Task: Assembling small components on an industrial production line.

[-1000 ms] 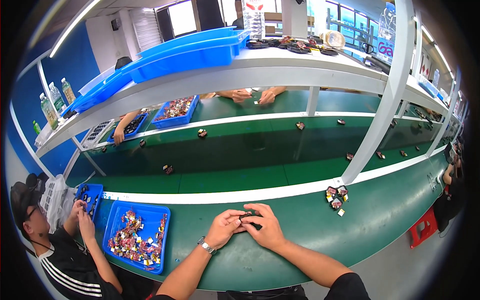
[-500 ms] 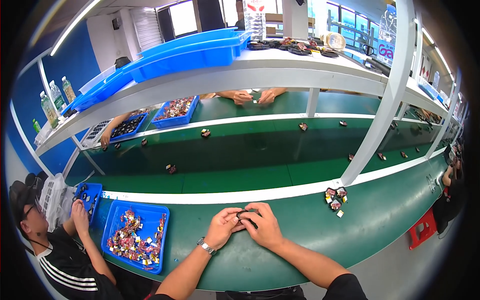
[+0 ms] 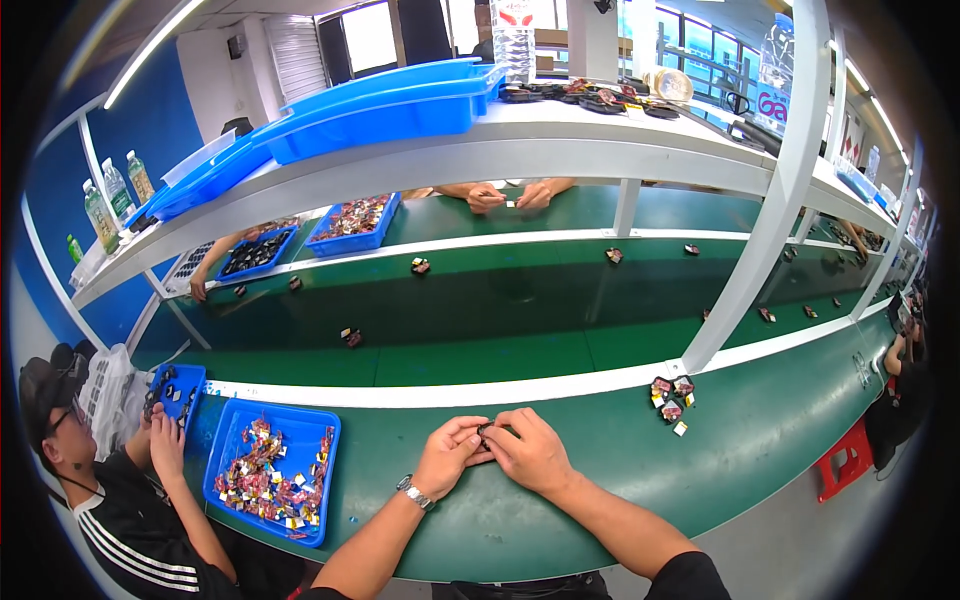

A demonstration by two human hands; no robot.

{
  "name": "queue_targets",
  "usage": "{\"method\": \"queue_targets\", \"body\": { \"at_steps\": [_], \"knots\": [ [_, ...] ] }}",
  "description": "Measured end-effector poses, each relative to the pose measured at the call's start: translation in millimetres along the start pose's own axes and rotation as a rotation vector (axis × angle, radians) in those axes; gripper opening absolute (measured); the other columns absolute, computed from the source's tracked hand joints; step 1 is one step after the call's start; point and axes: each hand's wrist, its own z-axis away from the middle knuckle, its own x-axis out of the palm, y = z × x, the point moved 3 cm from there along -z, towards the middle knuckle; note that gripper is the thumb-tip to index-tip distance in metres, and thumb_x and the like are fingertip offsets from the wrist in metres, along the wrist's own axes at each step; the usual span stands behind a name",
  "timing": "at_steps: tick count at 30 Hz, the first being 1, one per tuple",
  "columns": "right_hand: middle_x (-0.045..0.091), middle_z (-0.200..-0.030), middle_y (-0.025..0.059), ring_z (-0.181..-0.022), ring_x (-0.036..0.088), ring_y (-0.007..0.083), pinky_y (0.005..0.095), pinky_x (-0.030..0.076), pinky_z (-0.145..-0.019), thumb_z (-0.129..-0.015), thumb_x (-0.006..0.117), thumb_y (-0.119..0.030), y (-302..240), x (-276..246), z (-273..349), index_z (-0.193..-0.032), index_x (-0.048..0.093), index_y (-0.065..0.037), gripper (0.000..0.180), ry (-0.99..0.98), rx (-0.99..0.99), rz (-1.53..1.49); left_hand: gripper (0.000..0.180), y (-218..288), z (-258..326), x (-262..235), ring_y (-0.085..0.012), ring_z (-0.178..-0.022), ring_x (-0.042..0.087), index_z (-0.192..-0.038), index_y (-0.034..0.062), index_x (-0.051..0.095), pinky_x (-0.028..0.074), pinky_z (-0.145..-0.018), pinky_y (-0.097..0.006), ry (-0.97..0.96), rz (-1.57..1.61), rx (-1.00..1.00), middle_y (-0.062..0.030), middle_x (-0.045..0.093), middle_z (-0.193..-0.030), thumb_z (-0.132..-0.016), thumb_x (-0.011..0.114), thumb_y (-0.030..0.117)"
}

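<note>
Close to the table's front edge, my left hand (image 3: 446, 460) pinches a small black part (image 3: 487, 432) with thumb and fingertips. My right hand (image 3: 532, 456) is closed on the same part from the other side, its fingers bent over the top. Most of the part is hidden by the fingers, so I cannot tell its exact kind. Left of my hands, a blue tray (image 3: 216, 480) holds many small red pieces with white and yellow bits. Several black-and-red assemblies (image 3: 671, 408) with white tabs lie grouped on the table to the right.
Beyond a white rail (image 3: 430, 396), scattered assemblies lie on a green conveyor belt (image 3: 480, 350). A white post (image 3: 755, 230) and overhead shelf with blue bins (image 3: 375, 125) stand ahead. On the left sits a co-worker (image 3: 130, 500) beside another blue tray (image 3: 190, 385). Other people's hands work across the belt.
My right fingers have shifted and bent closer over the black part. Assemblies on the belt have drifted slightly right. The left co-worker's hands have moved, and the far-left hand across the belt has moved slightly.
</note>
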Motion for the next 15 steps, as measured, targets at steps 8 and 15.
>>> {"method": "queue_targets", "body": {
  "at_steps": [8, 15],
  "knots": [
    [0.062, -0.095, 0.0064, -0.085, 0.06, 0.0244, 0.0349, 0.052, -0.075, -0.074, 0.074, -0.004, 0.7, 1.9, -1.3, -0.089, 0.066, -0.004, 0.018, -0.062, -0.063, 0.064, 0.028, -0.7, -0.1, 0.8, -0.02, -0.108, 0.065, -0.129, -0.0002, 0.05, 0.057, -0.095, -0.039, 0.016, -0.029, -0.006, -0.0114, 0.065, -0.12, -0.102, 0.051, 0.005],
    [0.059, -0.096, 0.0054, -0.089, 0.059, 0.0233, 0.0345, 0.05, -0.074, -0.074, 0.072, -0.008, -1.3, 7.4, 1.9, -0.089, 0.064, -0.006, 0.017, -0.031, -0.036, 0.1, 0.027, -1.5, 0.9, 1.6, -0.02, -0.108, 0.065, -0.129, -0.0003, 0.05, 0.057, -0.094, -0.037, 0.038, -0.061, -0.013, -0.0121, 0.065, -0.119, -0.102, 0.049, 0.003]
  ]
}}
